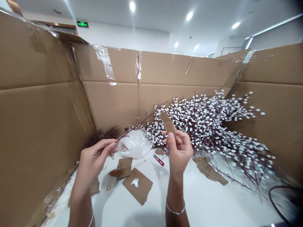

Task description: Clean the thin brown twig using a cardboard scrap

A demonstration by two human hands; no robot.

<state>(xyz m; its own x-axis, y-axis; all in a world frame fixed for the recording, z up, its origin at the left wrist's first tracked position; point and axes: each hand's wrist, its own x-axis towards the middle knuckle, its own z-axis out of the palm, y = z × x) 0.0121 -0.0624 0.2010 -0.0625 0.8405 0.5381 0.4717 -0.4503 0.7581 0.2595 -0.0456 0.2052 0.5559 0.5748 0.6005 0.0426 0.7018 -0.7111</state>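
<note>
My left hand [100, 154] pinches the lower end of a thin dark brown twig [139, 124], which slants up to the right and bears no white buds that I can make out. In my right hand [178, 146] a torn strip of brown cardboard [168, 123] is held upright between thumb and fingers. Behind that hand lies a large heap of dark branches with white buds [201, 116]. A clear plastic bag of white bits [136, 145] sits beyond the twig. Red-handled thread snips [158, 160] rest on the table between my hands.
On the white table [156, 195] lie a cardboard square with a white scrap on it [142, 190], another torn piece [124, 167] and a long cardboard scrap [210, 170]. Bare twigs [104, 135] are piled back left. Cardboard walls [106, 104] enclose the table; a black cable [272, 201] curves at right.
</note>
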